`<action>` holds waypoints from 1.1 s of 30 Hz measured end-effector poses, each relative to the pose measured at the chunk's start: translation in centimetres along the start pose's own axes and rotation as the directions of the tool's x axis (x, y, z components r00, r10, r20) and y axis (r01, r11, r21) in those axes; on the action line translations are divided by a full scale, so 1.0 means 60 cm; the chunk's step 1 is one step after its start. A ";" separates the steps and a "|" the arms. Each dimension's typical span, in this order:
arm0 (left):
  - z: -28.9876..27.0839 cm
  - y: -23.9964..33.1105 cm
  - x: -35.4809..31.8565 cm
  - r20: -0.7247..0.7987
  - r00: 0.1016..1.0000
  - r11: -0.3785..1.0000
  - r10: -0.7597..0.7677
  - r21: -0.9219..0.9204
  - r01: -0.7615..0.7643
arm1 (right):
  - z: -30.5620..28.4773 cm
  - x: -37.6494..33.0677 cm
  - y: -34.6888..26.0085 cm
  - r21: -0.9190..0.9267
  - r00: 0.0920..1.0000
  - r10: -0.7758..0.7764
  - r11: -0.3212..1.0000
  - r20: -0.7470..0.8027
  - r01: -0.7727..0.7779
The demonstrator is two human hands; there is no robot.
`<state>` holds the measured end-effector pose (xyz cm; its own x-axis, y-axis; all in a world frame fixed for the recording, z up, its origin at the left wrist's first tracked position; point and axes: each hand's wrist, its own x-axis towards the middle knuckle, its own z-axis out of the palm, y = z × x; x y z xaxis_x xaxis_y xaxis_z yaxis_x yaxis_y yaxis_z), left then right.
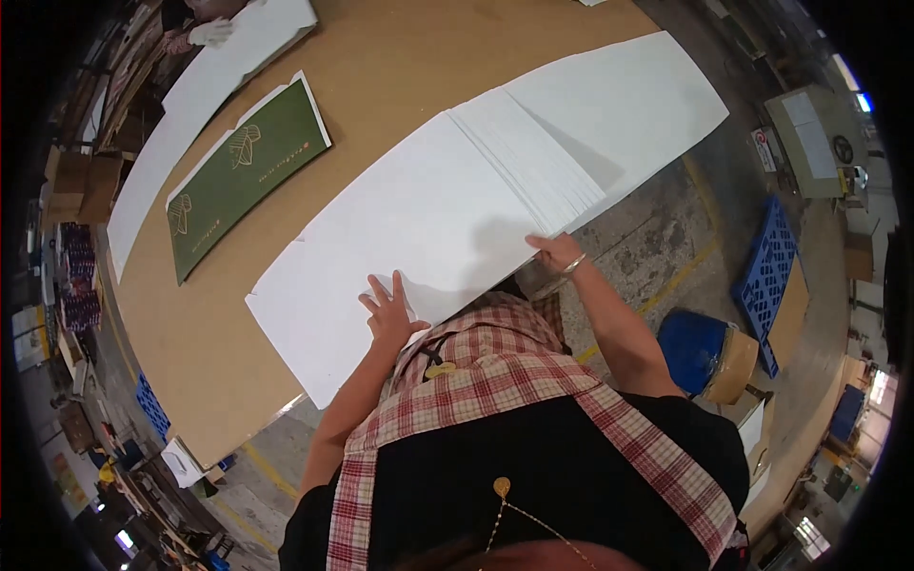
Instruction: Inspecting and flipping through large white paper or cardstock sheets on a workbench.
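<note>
A stack of large white sheets (409,205) lies across the near side of the brown table, its right part fanned into stepped edges (533,157). My left hand (387,309) rests on the top sheet near its front edge, fingers spread. At the front edge farther right, my right hand (557,251) pinches the sheets' edge, thumb on top and the other fingers hidden below. Beyond the fanned edges, a further white sheet (638,105) extends to the right, past the table's edge.
Green printed sheets (249,176) with gold line drawings lie on the brown table (400,67) beyond the stack. At the far left, another person's gloved hand (211,34) touches more white sheets (181,138). A blue drum (693,350) and a blue plastic pallet (764,285) stand on the right.
</note>
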<state>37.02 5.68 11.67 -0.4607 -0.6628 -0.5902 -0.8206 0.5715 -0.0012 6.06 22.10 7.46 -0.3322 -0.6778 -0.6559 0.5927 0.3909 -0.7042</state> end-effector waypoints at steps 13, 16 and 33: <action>0.004 -0.015 -0.008 -0.076 0.995 0.998 0.070 0.004 -0.070 | 0.216 -0.050 0.060 -0.984 0.572 -0.814 -0.003 0.107 0.180; 0.007 -0.020 -0.004 -0.084 0.992 0.995 0.092 -0.024 -0.094 | 0.233 -0.048 0.091 -0.980 0.425 -0.883 -0.171 0.200 0.105; -0.001 -0.067 -0.010 0.008 0.999 0.996 -0.032 0.080 0.032 | 0.089 -0.002 0.004 -0.633 0.941 -0.338 0.732 -0.015 0.252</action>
<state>40.59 3.71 12.08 -0.4312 -0.6770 -0.5964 -0.8052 0.5870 -0.0841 10.15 18.92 8.83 -0.5242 -0.7604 -0.3835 -0.1147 0.5092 -0.8530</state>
